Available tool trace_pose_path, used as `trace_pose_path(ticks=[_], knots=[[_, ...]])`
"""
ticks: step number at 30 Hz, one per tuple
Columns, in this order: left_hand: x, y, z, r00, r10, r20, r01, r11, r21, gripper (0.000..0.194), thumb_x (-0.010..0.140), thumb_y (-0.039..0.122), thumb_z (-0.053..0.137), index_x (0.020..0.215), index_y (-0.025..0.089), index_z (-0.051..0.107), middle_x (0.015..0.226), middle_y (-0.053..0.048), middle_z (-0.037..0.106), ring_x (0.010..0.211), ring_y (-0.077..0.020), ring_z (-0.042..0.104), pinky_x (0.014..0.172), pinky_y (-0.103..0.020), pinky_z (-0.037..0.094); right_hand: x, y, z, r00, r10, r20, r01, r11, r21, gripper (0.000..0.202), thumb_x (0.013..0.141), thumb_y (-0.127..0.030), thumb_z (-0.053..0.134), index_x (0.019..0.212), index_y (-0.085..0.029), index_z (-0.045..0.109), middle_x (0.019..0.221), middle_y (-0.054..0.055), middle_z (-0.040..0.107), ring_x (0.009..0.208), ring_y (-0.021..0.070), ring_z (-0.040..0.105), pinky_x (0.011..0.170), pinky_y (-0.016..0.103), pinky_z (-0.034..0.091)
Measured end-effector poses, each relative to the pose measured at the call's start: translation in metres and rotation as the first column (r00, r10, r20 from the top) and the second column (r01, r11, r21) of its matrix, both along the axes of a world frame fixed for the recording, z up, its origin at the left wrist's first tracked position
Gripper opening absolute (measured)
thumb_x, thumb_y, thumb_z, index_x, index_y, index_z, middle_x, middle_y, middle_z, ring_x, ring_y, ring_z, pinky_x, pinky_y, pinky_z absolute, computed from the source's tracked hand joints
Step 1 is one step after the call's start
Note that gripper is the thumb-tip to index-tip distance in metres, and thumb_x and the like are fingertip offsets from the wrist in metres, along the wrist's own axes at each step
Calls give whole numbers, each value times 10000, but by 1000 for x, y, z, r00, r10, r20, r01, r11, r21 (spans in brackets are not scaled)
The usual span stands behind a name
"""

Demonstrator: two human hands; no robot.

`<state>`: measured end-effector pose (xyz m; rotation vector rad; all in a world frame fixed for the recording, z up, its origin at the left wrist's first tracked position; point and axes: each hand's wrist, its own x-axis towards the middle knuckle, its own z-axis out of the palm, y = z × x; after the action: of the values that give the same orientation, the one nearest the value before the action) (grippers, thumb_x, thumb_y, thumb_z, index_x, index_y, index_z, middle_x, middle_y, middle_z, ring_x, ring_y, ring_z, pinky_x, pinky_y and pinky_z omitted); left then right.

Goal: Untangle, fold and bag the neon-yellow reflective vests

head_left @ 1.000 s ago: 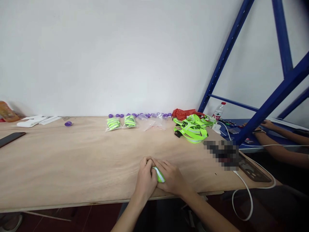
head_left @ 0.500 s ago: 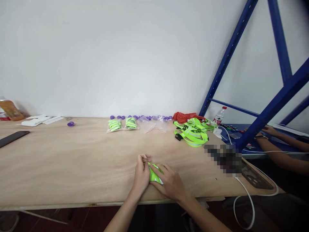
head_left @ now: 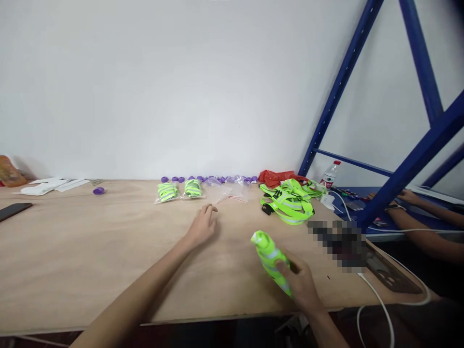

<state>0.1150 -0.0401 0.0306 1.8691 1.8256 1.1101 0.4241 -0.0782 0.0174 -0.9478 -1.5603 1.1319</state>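
The person's right hand (head_left: 300, 282) grips a rolled bundle of neon-yellow-green webbing with silvery reflective stripes (head_left: 268, 258), thumb on one side and fingers wrapped round the other, and the bundle slants above the near part of the pale plywood table (head_left: 108, 256), its far end poking out past the hand. The left hand (head_left: 203, 226) is stretched out over the middle of the table, fingers loosely bent and half open, with nothing to be seen in it; whether it touches the wood, I can't tell from here. Just beyond its fingertips lie some flat, clear plastic zip bags (head_left: 232, 191), and left of those sit two clear bags packed with the same neon webbing (head_left: 176, 189), side by side. A row of small purple plastic pieces (head_left: 181, 179) runs along the foot of the white wall (head_left: 163, 87). Over to the right there's a loose heap of neon-green reflective straps with black buckles (head_left: 293, 205), with a crumpled red plastic bag (head_left: 273, 178) just behind it.
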Motion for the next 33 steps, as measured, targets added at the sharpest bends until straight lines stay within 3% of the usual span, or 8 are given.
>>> trace_pose_path(ticks=[5,11,14,17,22,26,29,33], knots=[[-6,67,-8,948,-4,-319,-26,996,-89,393,878,273,554,1259,199,611,1632,-173,281,1505,-446,158,1151,-696,67,7,-7,-1,823,-175,-540,-53,923,-380,610,878,-744,482,1064,-229,751,981,111,782,760,281,733,569,402,591],[-1,99,-19,864,9,-503,-53,996,-73,523,968,357,386,1410,111,519,1596,-227,341,1484,-429,259,1128,-720,150,4,-24,18,644,-254,-721,-144,886,-440,495,825,-639,681,1113,-239,738,1092,93,764,789,223,717,578,319,567],[-2,97,-12,861,43,-508,-41,999,15,478,999,297,326,1380,134,563,1520,-192,481,1416,-373,409,1141,-671,218,5,-29,19,654,-312,-689,-97,869,-486,463,804,-617,719,1011,-205,762,972,92,780,772,233,723,589,322,576],[-3,84,3,872,59,-487,-2,993,116,438,1021,247,298,1242,171,669,1365,-140,636,1286,-287,553,1129,-520,345,9,-29,15,758,-343,-555,53,880,-472,457,745,-606,777,879,-170,768,758,89,766,731,273,734,630,376,602],[7,39,27,871,22,-492,91,974,206,352,960,201,458,1255,177,648,1269,-119,652,1146,-252,608,1006,-392,473,9,-26,21,915,-300,-271,253,947,-196,520,695,-567,817,1035,-175,793,982,114,789,1022,348,714,872,452,593],[34,-5,30,844,-43,-534,180,962,207,497,857,129,559,1352,182,559,1274,-130,610,1103,-287,590,943,-436,502,-6,-20,36,989,-145,14,142,979,145,507,761,-449,783,1209,-214,744,1225,101,729,1143,320,674,977,439,555],[55,-32,26,827,-106,-552,255,946,200,534,843,100,551,1367,197,524,1267,-122,596,1084,-268,582,901,-400,522,-18,-13,38,957,-132,260,8,903,429,478,805,-375,753,1263,-246,711,1219,83,733,1076,282,701,930,403,575],[68,-52,18,827,-184,-532,346,911,223,553,851,55,479,1385,198,485,1247,-127,580,1064,-258,571,881,-387,534,-27,-6,31,774,-425,469,2,743,670,418,864,-382,706,1268,-276,702,1159,59,756,1003,258,709,856,363,579]])
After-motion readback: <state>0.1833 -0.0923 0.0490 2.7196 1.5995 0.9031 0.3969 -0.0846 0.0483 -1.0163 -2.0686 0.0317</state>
